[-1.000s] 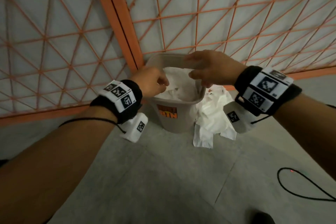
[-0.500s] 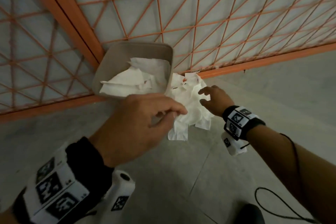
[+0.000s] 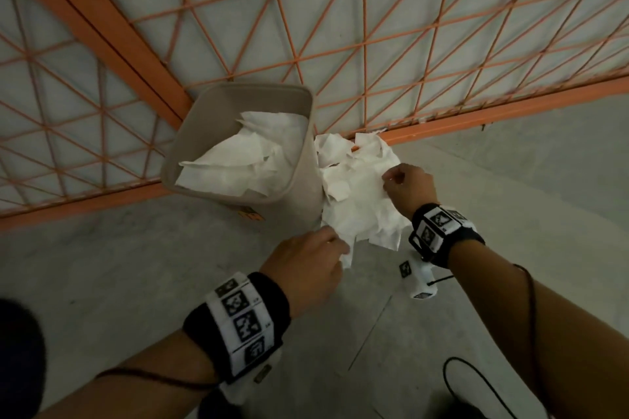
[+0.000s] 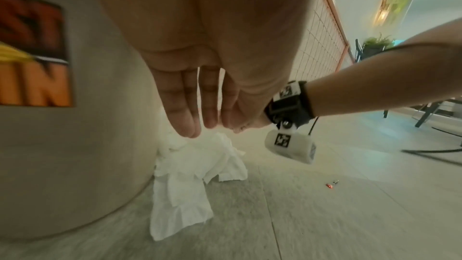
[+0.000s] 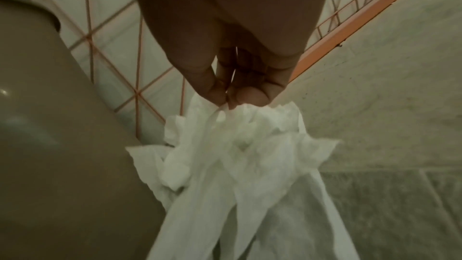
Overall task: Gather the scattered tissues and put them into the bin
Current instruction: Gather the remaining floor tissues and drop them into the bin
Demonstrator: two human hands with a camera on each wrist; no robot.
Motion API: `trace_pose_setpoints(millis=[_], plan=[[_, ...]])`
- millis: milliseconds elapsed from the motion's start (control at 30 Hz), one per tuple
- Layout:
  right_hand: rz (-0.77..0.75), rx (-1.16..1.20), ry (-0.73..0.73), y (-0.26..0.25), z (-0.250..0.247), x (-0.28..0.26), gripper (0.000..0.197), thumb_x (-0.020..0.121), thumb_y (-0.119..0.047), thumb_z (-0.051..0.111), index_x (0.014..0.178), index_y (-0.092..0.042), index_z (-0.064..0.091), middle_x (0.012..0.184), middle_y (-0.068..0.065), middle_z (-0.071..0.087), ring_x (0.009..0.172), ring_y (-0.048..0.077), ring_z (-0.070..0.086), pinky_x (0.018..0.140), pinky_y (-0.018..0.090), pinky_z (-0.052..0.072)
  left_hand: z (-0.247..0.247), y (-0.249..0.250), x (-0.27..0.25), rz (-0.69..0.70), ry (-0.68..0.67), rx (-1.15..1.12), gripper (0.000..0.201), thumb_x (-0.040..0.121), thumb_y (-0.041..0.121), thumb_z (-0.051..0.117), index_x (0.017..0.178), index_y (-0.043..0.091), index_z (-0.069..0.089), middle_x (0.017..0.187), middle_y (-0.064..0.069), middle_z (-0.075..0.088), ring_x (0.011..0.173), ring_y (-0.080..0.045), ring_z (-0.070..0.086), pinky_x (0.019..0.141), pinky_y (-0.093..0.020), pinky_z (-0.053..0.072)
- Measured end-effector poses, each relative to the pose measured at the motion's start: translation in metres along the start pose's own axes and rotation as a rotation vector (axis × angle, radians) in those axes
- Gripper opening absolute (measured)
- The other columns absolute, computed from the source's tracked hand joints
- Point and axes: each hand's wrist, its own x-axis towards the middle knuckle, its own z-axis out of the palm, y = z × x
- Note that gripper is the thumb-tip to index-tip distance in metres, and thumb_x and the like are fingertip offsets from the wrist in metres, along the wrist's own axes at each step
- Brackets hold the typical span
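A beige bin (image 3: 304, 201) stands against the orange fence, with white tissues (image 3: 245, 163) heaped inside it. More crumpled tissues (image 3: 357, 201) lie on the floor against its right side. My right hand (image 3: 391, 178) pinches the top of this pile; in the right wrist view the thumb and fingers (image 5: 227, 98) squeeze a bunch of tissue (image 5: 250, 155) that hangs beside the bin (image 5: 50, 145). My left hand (image 3: 340, 248) is at the pile's near edge. In the left wrist view its fingers (image 4: 190, 118) are straight, just over the tissues (image 4: 190, 175).
An orange mesh fence (image 3: 374, 44) runs behind the bin, with its base rail on the grey tiled floor. A black cable (image 3: 457, 358) loops on the floor at the near right. A small red scrap (image 4: 331, 184) lies further out, and chair legs (image 4: 425, 114) stand far right.
Both hands left the bin's opening and came down to the floor pile. The right hand has closed on the tissues; the left has reached the pile's near edge.
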Motion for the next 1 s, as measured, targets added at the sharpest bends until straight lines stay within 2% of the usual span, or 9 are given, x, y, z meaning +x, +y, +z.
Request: trace_pose_setpoints(millis=[100, 167, 300, 433, 500, 667, 767, 867, 1000], plan=[[-0.010, 0.008, 0.013, 0.001, -0.026, -0.012, 0.015, 0.085, -0.015, 0.057, 0.093, -0.013, 0.069, 0.078, 0.001, 0.062, 0.072, 0.020, 0.057, 0.068, 0.027, 0.042, 0.008, 0.013, 0.033, -0.017, 0.012, 0.173, 0.035, 0.093, 0.018, 0.048, 0.127, 0.012, 0.053, 0.137, -0.006, 0.043, 0.116, -0.030, 0.050, 0.084, -0.041, 0.050], [0.004, -0.015, 0.006, 0.006, -0.042, -0.022, 0.021, 0.087, -0.020, 0.056, 0.085, -0.005, 0.070, 0.077, 0.010, 0.066, 0.071, 0.027, 0.059, 0.061, 0.028, 0.040, 0.012, 0.017, 0.053, -0.012, -0.015, 0.363, 0.037, 0.091, 0.016, 0.049, 0.128, 0.009, 0.050, 0.139, -0.011, 0.041, 0.126, -0.034, 0.039, 0.090, -0.043, 0.043], [0.079, 0.035, 0.006, 0.017, -0.067, -0.048, 0.030, 0.086, -0.018, 0.051, 0.074, -0.002, 0.072, 0.074, 0.017, 0.070, 0.071, 0.033, 0.067, 0.066, 0.038, 0.055, 0.017, 0.017, 0.102, -0.072, -0.048, 0.640, 0.048, 0.090, 0.023, 0.053, 0.133, 0.005, 0.046, 0.141, -0.018, 0.040, 0.135, -0.042, 0.029, 0.106, -0.049, 0.034], [0.177, 0.108, -0.018, 0.031, -0.083, -0.078, 0.028, 0.089, -0.020, 0.052, 0.076, -0.003, 0.071, 0.074, 0.008, 0.069, 0.067, 0.025, 0.069, 0.062, 0.033, 0.059, 0.021, 0.004, 0.143, -0.293, -0.012, 0.386, 0.058, 0.088, 0.018, 0.053, 0.142, 0.009, 0.034, 0.151, -0.019, 0.024, 0.134, -0.049, 0.028, 0.105, -0.053, 0.037], [0.255, 0.173, -0.044, 0.039, -0.087, -0.088, 0.024, 0.088, -0.021, 0.056, 0.080, -0.003, 0.071, 0.079, 0.008, 0.070, 0.071, 0.023, 0.070, 0.064, 0.031, 0.060, 0.025, -0.003, 0.152, -0.329, -0.010, 0.218, 0.059, 0.085, 0.017, 0.056, 0.140, 0.012, 0.034, 0.147, -0.017, 0.028, 0.131, -0.045, 0.033, 0.102, -0.053, 0.040], [0.301, 0.191, -0.106, 0.039, -0.082, -0.082, 0.008, 0.084, -0.009, 0.064, 0.078, -0.004, 0.066, 0.081, 0.012, 0.068, 0.071, 0.023, 0.067, 0.079, 0.043, 0.060, 0.041, -0.011, 0.165, -0.209, 0.163, 0.149, 0.043, 0.093, 0.023, 0.047, 0.134, 0.012, 0.041, 0.137, -0.013, 0.048, 0.126, -0.036, 0.041, 0.095, -0.047, 0.042], [0.290, 0.157, -0.130, 0.025, -0.074, -0.076, 0.012, 0.083, -0.006, 0.064, 0.074, -0.008, 0.057, 0.074, 0.009, 0.060, 0.067, 0.022, 0.062, 0.073, 0.039, 0.060, 0.044, -0.017, 0.170, -0.187, 0.181, 0.144, 0.040, 0.095, 0.035, 0.048, 0.128, 0.012, 0.049, 0.132, -0.010, 0.053, 0.124, -0.033, 0.043, 0.093, -0.046, 0.042], [0.278, 0.127, -0.160, 0.016, -0.074, -0.075, 0.018, 0.084, -0.004, 0.061, 0.071, -0.010, 0.051, 0.076, 0.010, 0.055, 0.070, 0.021, 0.058, 0.063, 0.031, 0.057, 0.049, -0.025, 0.169, -0.182, 0.160, 0.140, 0.025, 0.095, 0.020, 0.048, 0.117, 0.012, 0.057, 0.124, -0.008, 0.057, 0.119, -0.031, 0.048, 0.088, -0.044, 0.045], [0.292, 0.199, -0.182, 0.024, -0.080, -0.083, 0.010, 0.086, -0.005, 0.057, 0.078, -0.011, 0.054, 0.083, 0.014, 0.056, 0.081, 0.027, 0.061, 0.076, 0.046, 0.060, 0.049, -0.023, 0.157, -0.173, 0.283, 0.056, 0.020, 0.095, 0.020, 0.044, 0.109, 0.016, 0.058, 0.112, -0.005, 0.061, 0.105, -0.029, 0.058, 0.077, -0.041, 0.048]])
